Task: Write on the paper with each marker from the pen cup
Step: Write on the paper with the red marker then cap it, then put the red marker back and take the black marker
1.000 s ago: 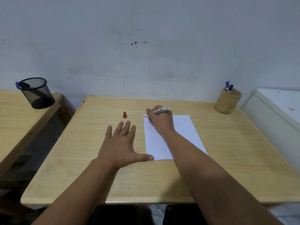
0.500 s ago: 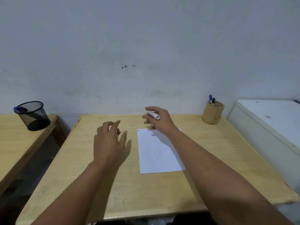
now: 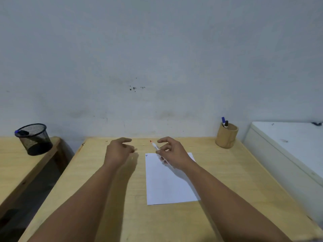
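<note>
My right hand (image 3: 172,154) is raised over the top of the white paper (image 3: 167,186) and holds a white marker (image 3: 154,145). The marker's bare red tip points up and to the left. My left hand (image 3: 118,151) hovers just left of the paper, fingers curled in a pinch toward the marker tip. The red cap does not show on the desk and seems to be inside those fingers. Small marks (image 3: 146,155) sit at the paper's top left corner. The wooden pen cup (image 3: 226,137) at the back right holds a blue marker (image 3: 223,120) and a black marker (image 3: 226,123).
The paper lies on a wooden desk (image 3: 244,180) against a grey wall. A black mesh cup (image 3: 35,139) with a blue-capped pen stands on a second desk to the left, across a gap. A white cabinet (image 3: 288,142) adjoins the desk on the right.
My right hand has lifted the marker off the paper and turned its tip up. My left hand left the paper's edge, closed over the red cap and rose toward the marker. The view tilted up.
</note>
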`<state>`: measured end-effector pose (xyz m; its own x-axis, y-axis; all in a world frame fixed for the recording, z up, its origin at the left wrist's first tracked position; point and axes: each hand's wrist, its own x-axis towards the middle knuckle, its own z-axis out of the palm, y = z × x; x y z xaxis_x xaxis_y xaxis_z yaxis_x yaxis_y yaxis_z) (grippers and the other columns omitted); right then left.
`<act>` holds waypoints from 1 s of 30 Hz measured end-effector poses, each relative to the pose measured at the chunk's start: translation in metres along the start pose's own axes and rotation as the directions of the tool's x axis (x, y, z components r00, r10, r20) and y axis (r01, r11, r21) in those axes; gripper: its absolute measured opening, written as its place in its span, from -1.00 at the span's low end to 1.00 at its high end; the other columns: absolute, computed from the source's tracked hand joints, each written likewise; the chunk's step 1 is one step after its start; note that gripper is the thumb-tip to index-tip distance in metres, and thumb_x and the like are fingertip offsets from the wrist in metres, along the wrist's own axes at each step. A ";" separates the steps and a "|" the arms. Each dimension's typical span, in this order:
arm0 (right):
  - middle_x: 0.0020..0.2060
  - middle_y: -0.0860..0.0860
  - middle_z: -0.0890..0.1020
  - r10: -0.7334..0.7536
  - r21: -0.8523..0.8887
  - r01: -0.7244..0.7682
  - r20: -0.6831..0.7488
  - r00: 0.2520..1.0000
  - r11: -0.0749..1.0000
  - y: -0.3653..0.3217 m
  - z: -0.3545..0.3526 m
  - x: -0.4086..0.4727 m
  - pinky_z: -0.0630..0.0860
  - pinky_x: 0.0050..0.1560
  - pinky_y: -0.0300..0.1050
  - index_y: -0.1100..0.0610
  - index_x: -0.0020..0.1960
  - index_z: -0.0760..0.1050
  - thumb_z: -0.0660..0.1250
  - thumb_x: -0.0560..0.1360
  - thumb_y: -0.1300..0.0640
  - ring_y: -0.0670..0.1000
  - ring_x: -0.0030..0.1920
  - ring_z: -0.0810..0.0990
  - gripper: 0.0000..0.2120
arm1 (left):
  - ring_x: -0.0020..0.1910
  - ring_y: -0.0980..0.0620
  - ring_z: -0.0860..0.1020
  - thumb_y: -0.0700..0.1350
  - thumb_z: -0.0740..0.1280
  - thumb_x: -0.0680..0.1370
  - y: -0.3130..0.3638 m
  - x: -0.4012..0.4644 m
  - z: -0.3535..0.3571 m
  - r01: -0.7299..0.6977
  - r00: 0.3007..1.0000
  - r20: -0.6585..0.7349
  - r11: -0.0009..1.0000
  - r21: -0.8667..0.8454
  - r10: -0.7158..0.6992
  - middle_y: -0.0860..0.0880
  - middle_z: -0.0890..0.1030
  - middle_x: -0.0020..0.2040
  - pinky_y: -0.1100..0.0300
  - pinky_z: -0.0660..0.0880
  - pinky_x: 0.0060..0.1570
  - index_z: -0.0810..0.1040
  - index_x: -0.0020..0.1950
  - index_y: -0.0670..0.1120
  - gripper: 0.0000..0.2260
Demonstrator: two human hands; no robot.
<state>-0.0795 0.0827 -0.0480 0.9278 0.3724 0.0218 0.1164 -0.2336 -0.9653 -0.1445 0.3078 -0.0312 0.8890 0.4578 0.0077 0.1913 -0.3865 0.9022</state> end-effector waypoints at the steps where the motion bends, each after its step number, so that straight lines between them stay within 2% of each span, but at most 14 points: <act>1: -0.17 -0.01 0.73 -0.018 -0.023 0.018 0.007 1.000 1.000 0.002 0.001 0.000 0.61 -0.20 -0.15 0.04 0.22 0.65 0.47 0.59 0.29 -0.03 -0.28 0.67 -0.74 | -0.23 0.03 0.67 -0.27 0.45 0.54 0.008 0.002 0.000 0.036 0.999 0.026 0.993 -0.116 -0.034 -0.11 0.77 -0.11 0.07 0.60 0.00 0.69 0.12 -0.17 -0.83; 3: -0.09 0.00 0.74 -0.047 -0.085 0.048 0.003 0.999 0.995 0.005 0.003 0.002 0.56 -0.20 -0.30 0.09 0.23 0.72 0.49 0.58 0.28 -0.16 -0.28 0.67 -0.75 | -0.18 -0.02 0.68 -0.32 0.44 0.57 0.020 0.003 0.001 0.059 0.997 0.068 0.961 -0.272 -0.042 -0.21 0.75 -0.04 0.02 0.61 0.03 0.68 0.06 -0.25 -0.91; 5: -0.06 -0.03 0.74 -0.064 -0.126 0.064 0.007 0.998 0.990 0.007 0.008 0.004 0.54 -0.17 -0.32 0.06 0.17 0.76 0.49 0.57 0.27 -0.23 -0.25 0.66 -0.78 | -0.15 -0.01 0.69 -0.32 0.42 0.59 0.027 0.002 -0.001 0.051 0.995 0.103 0.945 -0.322 -0.019 -0.22 0.74 -0.04 -0.01 0.60 0.11 0.68 0.06 -0.29 -0.91; 9: 0.02 -0.03 0.79 -0.097 -0.174 0.095 -0.003 0.995 0.980 0.000 0.003 0.007 0.53 -0.03 -0.24 0.06 0.17 0.78 0.50 0.55 0.24 -0.20 -0.10 0.65 -0.78 | -0.16 0.05 0.69 -0.30 0.42 0.59 0.043 0.003 0.005 0.000 0.991 0.130 0.959 -0.285 0.038 -0.21 0.74 -0.03 0.05 0.59 0.08 0.68 0.08 -0.30 -0.89; 11: 0.05 0.00 0.80 -0.098 -0.156 0.074 -0.157 0.983 0.985 -0.005 -0.060 -0.036 0.52 -0.04 -0.24 0.05 0.16 0.78 0.51 0.55 0.23 -0.19 -0.09 0.65 -0.78 | -0.19 0.09 0.70 -0.30 0.42 0.59 0.095 -0.033 0.049 -0.060 0.966 0.230 0.966 -0.250 0.119 -0.22 0.75 -0.02 0.11 0.59 0.02 0.70 0.06 -0.28 -0.90; 16: -0.05 -0.08 0.78 -0.110 -0.167 0.087 -0.135 0.985 0.982 -0.001 -0.058 -0.035 0.50 -0.08 -0.27 0.06 0.14 0.79 0.52 0.54 0.23 -0.27 -0.20 0.63 -0.79 | -0.30 0.19 0.70 -0.29 0.44 0.58 0.096 -0.034 0.058 -0.098 0.958 0.247 0.976 -0.195 0.146 -0.25 0.75 -0.03 0.09 0.60 0.03 0.71 0.04 -0.27 -0.92; 20: -0.10 -0.13 0.75 -0.131 -0.149 0.108 -0.155 0.979 0.983 -0.005 -0.064 -0.038 0.50 -0.09 -0.29 0.08 0.12 0.79 0.53 0.54 0.26 -0.33 -0.26 0.62 -0.81 | -0.18 0.05 0.71 -0.29 0.45 0.56 0.099 -0.038 0.066 -0.108 0.957 0.249 0.978 -0.177 0.151 -0.18 0.77 -0.11 -0.03 0.63 0.15 0.74 -0.04 -0.22 -0.94; 23: -0.09 -0.06 0.77 -0.127 -0.133 0.102 -0.197 0.972 0.986 -0.004 -0.087 -0.050 0.51 -0.08 -0.27 -0.04 0.00 0.76 0.55 0.53 0.25 -0.30 -0.29 0.61 -0.80 | -0.13 -0.05 0.72 -0.28 0.48 0.52 0.112 -0.045 0.090 -0.107 0.954 0.261 0.981 -0.164 0.148 -0.12 0.77 -0.18 -0.04 0.64 0.16 0.76 -0.10 -0.17 -0.93; 26: -0.05 0.03 0.77 -0.111 -0.141 0.080 -0.229 0.967 0.987 0.006 -0.117 -0.063 0.52 -0.07 -0.20 -0.04 -0.03 0.74 0.55 0.52 0.27 -0.29 -0.32 0.58 -0.80 | -0.25 0.06 0.68 -0.26 0.48 0.51 0.131 -0.052 0.122 -0.143 0.934 0.314 0.983 -0.116 0.173 -0.08 0.77 -0.20 0.01 0.62 0.10 0.77 -0.13 -0.15 -0.92; 27: -0.05 0.03 0.75 -0.110 -0.148 0.076 -0.239 0.965 0.986 0.009 -0.129 -0.065 0.52 -0.09 -0.22 -0.01 0.01 0.74 0.54 0.53 0.29 -0.30 -0.34 0.57 -0.79 | -0.20 0.05 0.70 -0.25 0.46 0.53 0.139 -0.053 0.133 -0.146 0.922 0.339 0.979 -0.140 0.185 -0.10 0.77 -0.16 0.01 0.61 0.08 0.76 -0.09 -0.17 -0.93; 30: -0.04 0.01 0.69 -0.129 -0.236 0.052 -0.324 0.937 0.970 0.002 -0.181 -0.065 0.48 -0.17 -0.41 0.12 0.22 0.71 0.45 0.61 0.31 -0.28 -0.29 0.59 -0.77 | 0.13 -0.04 0.69 -0.13 0.37 0.63 0.166 -0.051 0.170 -0.095 0.911 0.366 0.959 -0.267 0.192 -0.14 0.73 0.11 0.02 0.60 0.13 0.71 0.18 -0.15 -0.81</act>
<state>-0.0751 -0.1042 -0.0046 0.9694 0.0879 0.2294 0.2449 -0.4190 -0.8744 -0.0869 0.0844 0.0447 0.9985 0.0500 0.0224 -0.0119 -0.2002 0.9797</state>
